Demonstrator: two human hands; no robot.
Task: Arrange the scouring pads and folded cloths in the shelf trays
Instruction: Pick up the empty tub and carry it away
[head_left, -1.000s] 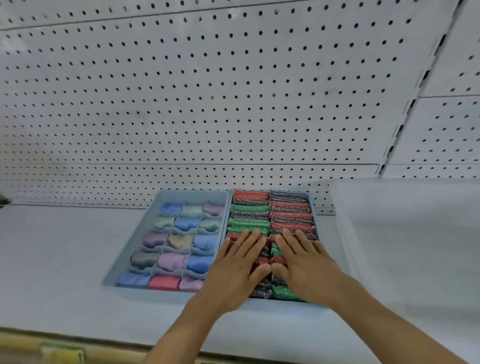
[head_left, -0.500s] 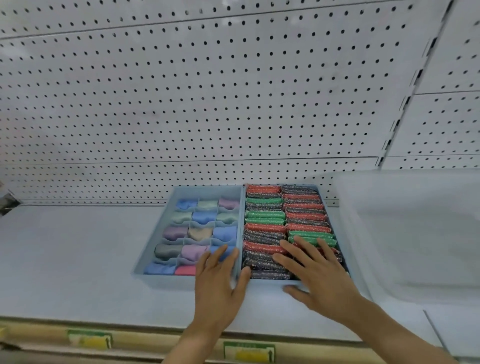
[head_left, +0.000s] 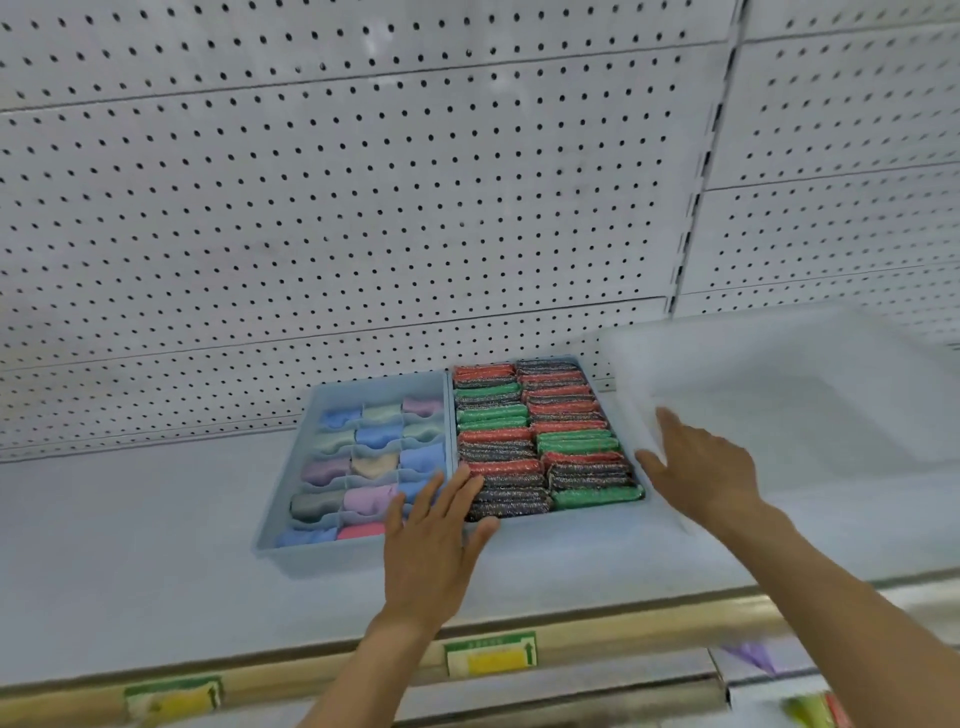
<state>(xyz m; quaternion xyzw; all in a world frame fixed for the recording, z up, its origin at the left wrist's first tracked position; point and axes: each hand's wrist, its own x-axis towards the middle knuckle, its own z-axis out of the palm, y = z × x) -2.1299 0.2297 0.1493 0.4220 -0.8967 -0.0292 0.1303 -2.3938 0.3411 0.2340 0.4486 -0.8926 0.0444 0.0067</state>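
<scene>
While both trays sit filled on the shelf (head_left: 130, 530), little seems left but squaring them up, and the risks lie there. Largest in view is the pegboard wall (head_left: 363, 208) at twelve o'clock; below it the shelf carries the blue trays near its middle and a translucent white bin (head_left: 779, 395) at three o'clock. The divided tray (head_left: 283, 514) holds folded cloths (head_left: 363, 465), each tucked in its own cell in soft blue, lilac, mint, tan, grey and pink. Touching its right side, the second tray (head_left: 576, 512) is packed tight with scouring pads (head_left: 524, 441) in two columns, glittery red, green and dark bands standing on edge.

At six o'clock of the trays, the left hand (head_left: 434, 545) lies flat with fingers straight and spread across the front rims where the trays meet, holding nothing. At four o'clock, the right hand (head_left: 701, 470) is likewise spread and empty, its fingers against the bin's near wall; whether it presses there I cannot tell.

A hard push from the left hand could skew the trays apart or topple the front pads. The right hand might shove the bin into the pad tray.
</scene>
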